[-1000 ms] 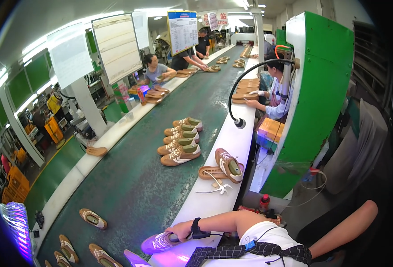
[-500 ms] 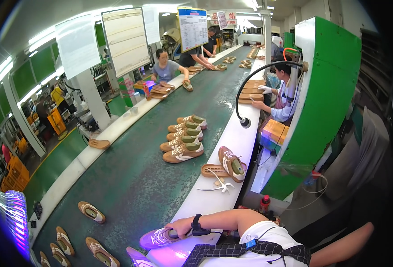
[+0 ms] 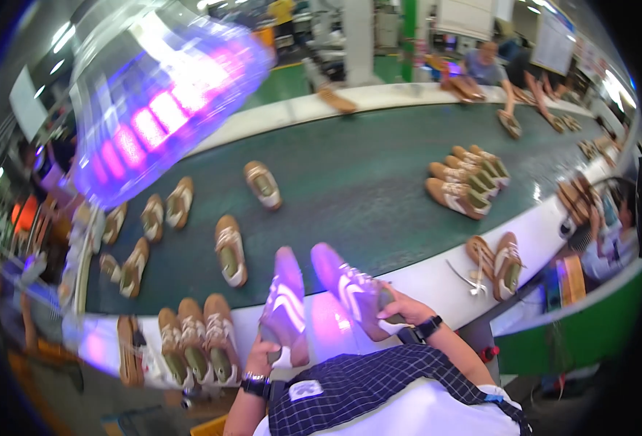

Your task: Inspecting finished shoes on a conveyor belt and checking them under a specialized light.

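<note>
Two sneakers, held one per hand over the white near ledge of the conveyor, both washed violet by the lamp overhead. Left shoe point(image 3: 284, 305): toe pointing away, heel gripped from below by the left hand point(image 3: 263, 356), fingers closed round the heel end. Right shoe point(image 3: 350, 291): lying slantwise, toe toward the belt, the right hand point(image 3: 401, 309) closed about its collar and heel. Handling, as judged: light, soft fabric upper that gives under pressure, firmer sole; not fragile, not slippery; the heel counter or the sole edge is the soundest place to take hold, since the upper would crease. Adjacent on the ledge's left stretch: three tan shoes in a row point(image 3: 197, 341), soles toward the person. On the green belt point(image 3: 350, 182) beyond: single tan shoes scattered at its left end, a packed group of tan-and-white shoes point(image 3: 466, 182) toward its right. On the ledge's right stretch: one pair point(image 3: 497, 258) with loose laces. Violet lamp point(image 3: 161, 102), blurred, upper left. Other workers point(image 3: 484, 69) at the belt's far edge.
</note>
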The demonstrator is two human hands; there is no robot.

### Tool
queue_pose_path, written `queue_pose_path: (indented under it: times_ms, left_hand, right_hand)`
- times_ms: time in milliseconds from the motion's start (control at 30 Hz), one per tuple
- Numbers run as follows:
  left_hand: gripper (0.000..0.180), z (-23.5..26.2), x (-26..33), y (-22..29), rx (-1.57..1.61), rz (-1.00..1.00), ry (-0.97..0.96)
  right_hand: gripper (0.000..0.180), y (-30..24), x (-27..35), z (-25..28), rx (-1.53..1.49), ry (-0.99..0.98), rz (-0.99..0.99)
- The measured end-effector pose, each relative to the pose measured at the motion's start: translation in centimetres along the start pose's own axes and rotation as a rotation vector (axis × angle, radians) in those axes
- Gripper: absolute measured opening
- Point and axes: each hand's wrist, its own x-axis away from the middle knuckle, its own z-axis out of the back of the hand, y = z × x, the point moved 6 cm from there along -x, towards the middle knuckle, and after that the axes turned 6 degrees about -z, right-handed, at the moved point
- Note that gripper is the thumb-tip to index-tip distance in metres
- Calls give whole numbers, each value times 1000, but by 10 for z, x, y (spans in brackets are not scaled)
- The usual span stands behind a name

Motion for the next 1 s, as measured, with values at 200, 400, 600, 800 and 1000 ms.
queue_pose_path:
  times_ms: [200,400,600,800,1000]
  left_hand:
    - [80,-36,4,32,5,18,-112]
    - [88,-40,5,35,29,13,-175]
    - [90,-37,5,33,52,22,-193]
    - [93,-40,4,31,89,15,-235]
    - [93,-42,9,33,80,2,-209]
  right_hand:
    - [92,-32,8,-48,2,-21,38]
    - [93,-38,14,-58,-12,-23,46]
    - [93,-31,10,-57,-33,-55,57]
    - [97,-20,8,-51,-74,-69,36]
    - [99,-18,8,-53,-119,-84,4]
